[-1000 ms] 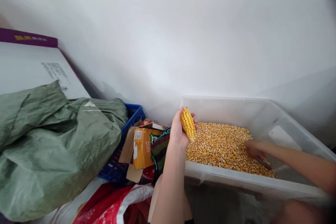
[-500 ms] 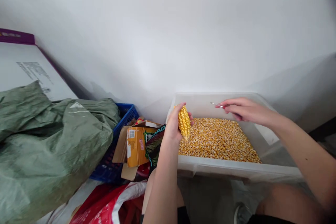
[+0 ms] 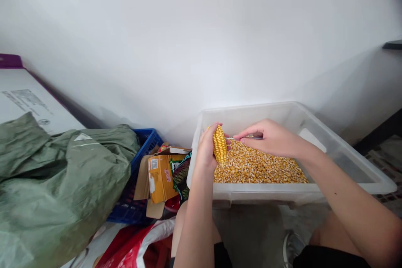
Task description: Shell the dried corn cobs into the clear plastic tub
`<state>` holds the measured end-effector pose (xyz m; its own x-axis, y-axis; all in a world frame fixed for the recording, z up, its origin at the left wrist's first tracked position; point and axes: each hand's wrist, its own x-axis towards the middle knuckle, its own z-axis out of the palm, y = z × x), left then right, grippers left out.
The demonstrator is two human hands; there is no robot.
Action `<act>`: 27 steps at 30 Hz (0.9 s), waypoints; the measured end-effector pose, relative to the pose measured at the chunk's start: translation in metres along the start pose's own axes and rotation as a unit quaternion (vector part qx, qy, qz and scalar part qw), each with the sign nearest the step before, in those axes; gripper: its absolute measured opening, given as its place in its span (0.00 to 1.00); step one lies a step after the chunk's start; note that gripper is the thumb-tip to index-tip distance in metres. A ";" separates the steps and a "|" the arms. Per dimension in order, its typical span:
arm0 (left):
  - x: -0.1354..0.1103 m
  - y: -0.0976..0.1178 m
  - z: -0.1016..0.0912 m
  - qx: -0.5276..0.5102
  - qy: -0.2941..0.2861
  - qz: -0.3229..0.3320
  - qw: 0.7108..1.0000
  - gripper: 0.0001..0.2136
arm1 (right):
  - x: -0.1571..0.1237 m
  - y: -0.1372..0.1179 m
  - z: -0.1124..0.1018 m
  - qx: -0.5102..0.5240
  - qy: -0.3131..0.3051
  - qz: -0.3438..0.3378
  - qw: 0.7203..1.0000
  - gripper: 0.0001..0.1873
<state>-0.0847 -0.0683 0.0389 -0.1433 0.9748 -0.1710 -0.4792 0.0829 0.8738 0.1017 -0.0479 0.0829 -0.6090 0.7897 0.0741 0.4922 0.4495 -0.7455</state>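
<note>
My left hand (image 3: 206, 149) grips a yellow corn cob (image 3: 220, 144) upright, just above the kernels. My right hand (image 3: 266, 137) is shut on a thin metal pick (image 3: 230, 138), whose dark handle sits in the fingers. The pick's tip reaches the side of the cob, near my left fingers. Below both hands, loose yellow corn kernels (image 3: 257, 167) fill the bottom of a translucent plastic bin (image 3: 251, 192). My left hand hides part of the cob.
A green woven sack (image 3: 59, 176) lies to the left, against a blue plastic crate (image 3: 146, 140) holding an orange cardboard box (image 3: 161, 178). A red and white plastic bag (image 3: 138, 245) lies below. A white wall rises behind the bin.
My right hand has moved left from above the bin, bringing the pick to the cob. The cob stays in my left hand. The view has shifted, showing more of the bin.
</note>
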 end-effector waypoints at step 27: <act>-0.021 0.015 0.005 0.006 -0.011 0.077 0.997 0.26 | 0.004 0.014 -0.014 0.156 -0.067 0.014 0.985 0.18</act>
<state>-0.0842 -0.0869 0.0582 -0.1957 0.9804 -0.0244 -0.4430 -0.0662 0.8941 0.1149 -0.0329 0.0816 -0.6848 0.7284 -0.0217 0.3081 0.2623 -0.9145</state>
